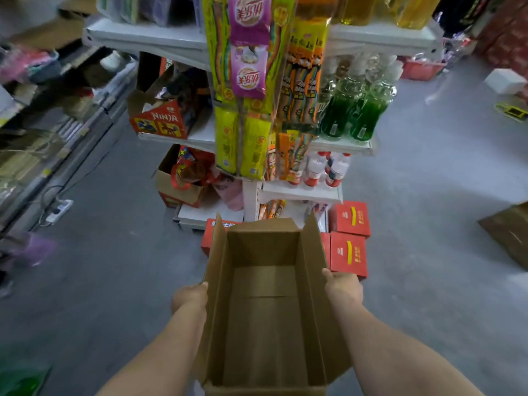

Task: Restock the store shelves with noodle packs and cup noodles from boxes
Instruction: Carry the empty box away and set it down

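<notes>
Gripping the cardboard box [264, 310] from both sides, I am holding it out in front of me with its open top facing up and nothing inside. My left hand [190, 297] is clamping the outside of the left wall, fingers curled against the cardboard below the raised left flap, though the fingertips themselves are lying out of my sight. My right hand [344, 287] is doing the same on the right wall, its thumb hooking over the edge where the right flap is standing up. So the box is sitting squarely between my two palms, both of them pressing on it about midway along its length.

Past the far end of the box, red cartons [348, 238] are lying stacked on the grey floor [114, 281], just beside the foot of a white shelf unit [300, 192]. On that unit, green bottles [351, 115] are standing on a middle shelf, with hanging strips of yellow and purple snack packets [248, 67] covering its corner. A red box marked NINJA [160, 124] is resting on the shelf to the left.
</notes>
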Motion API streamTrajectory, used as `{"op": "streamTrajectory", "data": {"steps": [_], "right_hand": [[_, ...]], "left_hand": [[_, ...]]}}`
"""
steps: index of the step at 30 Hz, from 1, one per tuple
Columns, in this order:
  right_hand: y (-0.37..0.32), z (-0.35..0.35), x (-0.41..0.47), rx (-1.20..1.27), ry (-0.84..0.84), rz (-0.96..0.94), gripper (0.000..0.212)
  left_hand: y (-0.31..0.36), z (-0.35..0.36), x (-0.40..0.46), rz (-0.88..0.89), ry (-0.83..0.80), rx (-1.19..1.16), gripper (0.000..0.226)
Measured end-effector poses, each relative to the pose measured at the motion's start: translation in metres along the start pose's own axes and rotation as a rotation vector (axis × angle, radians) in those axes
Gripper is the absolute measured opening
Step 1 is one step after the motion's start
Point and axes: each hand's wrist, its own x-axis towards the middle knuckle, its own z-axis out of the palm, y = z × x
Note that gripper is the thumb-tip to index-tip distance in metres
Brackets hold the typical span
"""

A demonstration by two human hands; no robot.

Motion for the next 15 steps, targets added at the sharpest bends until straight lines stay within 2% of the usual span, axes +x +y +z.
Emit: {"op": "streamTrajectory", "data": {"steps": [1, 3, 10, 15], "right_hand": [[0.005, -0.006, 0.003, 0.024, 0.013, 0.021, 0.032], [0.017, -0.022, 0.014, 0.066, 0.041, 0.078, 0.030], [0.061, -0.093, 0.048, 0.061, 0.136, 0.249, 0.041], [0.105, -0.148, 0.066, 0.173, 0.231, 0.379, 0.037]], "left_hand": [[0.003, 0.004, -0.004, -0.036, -0.014, 0.056, 0.036], [0.013, 0.023, -0.017, 0.018, -0.053, 0.139, 0.043], [0.033, 0.099, -0.064, 0.168, -0.164, 0.090, 0.028], [0.043, 0.164, -0.120, 0.246, -0.251, 0.112, 0.026]]}}
